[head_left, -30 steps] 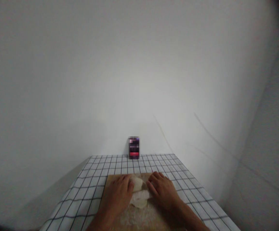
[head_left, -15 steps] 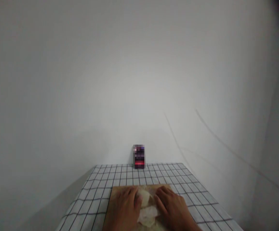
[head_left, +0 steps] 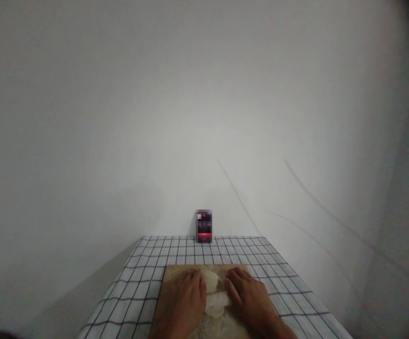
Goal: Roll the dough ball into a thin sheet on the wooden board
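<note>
My left hand (head_left: 186, 301) and my right hand (head_left: 248, 294) lie palm down over a wooden board (head_left: 221, 268), fingers bent and close together. Between them runs a pale, floury bar (head_left: 218, 300) that looks like a short rolling pin, its ends hidden beneath both hands. Beyond it, flat pale dough (head_left: 211, 281) shows near my left fingertips. On the near side, a rounded edge of dough (head_left: 214, 311) pokes out. Whether these are one piece or two, I cannot tell.
A white cloth with dark grid lines (head_left: 133, 282) covers the table. Against the pale wall (head_left: 204, 117), at the table's far edge, stands a small pixelated dark item (head_left: 204, 226) with a red band. Thin dark lines cross the wall on the right.
The table, board and hands sit slightly higher in the picture. Both hands keep nearly the same pose on the board. A dark blurred shape has appeared at the bottom left corner.
</note>
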Motion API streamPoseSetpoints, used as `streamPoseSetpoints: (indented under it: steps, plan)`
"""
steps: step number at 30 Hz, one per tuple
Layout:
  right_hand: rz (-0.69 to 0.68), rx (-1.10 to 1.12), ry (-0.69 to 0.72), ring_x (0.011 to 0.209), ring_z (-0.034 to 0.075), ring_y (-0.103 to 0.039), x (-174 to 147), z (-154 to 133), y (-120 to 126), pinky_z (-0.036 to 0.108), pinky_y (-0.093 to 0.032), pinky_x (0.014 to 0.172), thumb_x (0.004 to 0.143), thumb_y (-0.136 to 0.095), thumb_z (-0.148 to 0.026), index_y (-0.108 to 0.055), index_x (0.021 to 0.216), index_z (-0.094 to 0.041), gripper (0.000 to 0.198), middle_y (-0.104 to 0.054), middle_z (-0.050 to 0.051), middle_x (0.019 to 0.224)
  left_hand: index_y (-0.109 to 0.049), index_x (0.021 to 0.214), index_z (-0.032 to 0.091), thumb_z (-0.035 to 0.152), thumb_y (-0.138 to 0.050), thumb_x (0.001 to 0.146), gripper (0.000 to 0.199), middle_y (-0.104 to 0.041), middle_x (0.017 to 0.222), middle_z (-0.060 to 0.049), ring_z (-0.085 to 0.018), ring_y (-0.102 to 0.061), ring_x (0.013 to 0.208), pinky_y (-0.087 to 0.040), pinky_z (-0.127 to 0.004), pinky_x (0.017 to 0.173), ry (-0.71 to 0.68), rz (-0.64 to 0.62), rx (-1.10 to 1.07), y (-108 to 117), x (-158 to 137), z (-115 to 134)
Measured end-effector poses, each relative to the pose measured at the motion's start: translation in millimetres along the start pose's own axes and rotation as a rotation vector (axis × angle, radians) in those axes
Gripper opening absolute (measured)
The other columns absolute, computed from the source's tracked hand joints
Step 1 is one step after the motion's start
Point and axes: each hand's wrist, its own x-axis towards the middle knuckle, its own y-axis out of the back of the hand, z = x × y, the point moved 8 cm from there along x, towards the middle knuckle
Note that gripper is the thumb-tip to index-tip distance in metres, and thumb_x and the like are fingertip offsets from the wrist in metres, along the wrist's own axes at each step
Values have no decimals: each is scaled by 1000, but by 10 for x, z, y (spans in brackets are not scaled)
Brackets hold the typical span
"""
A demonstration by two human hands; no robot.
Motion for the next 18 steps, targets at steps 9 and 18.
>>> streamPoseSetpoints:
  steps: [9,18]
  plan:
    - [65,-110,-44,83,19,-68,-19,-7,52,31,-45,80,106,-40,-29,-66,86,-21,34,-70,6,91,-70,129,21,33,-39,102,42,-72,133,-8,-24,-64,125,-43,-38,112,-12,-8,-165,-3,93,-82]
    - [9,-109,-78,78,19,-72,81,28,55,28,-41,66,108,-34,-35,-71,82,-21,47,-76,7,88,-74,120,21,28,-49,96,36,-76,121,-8,-23,-68,114,-47,-31,98,24,-39,-193,68,190,-34]
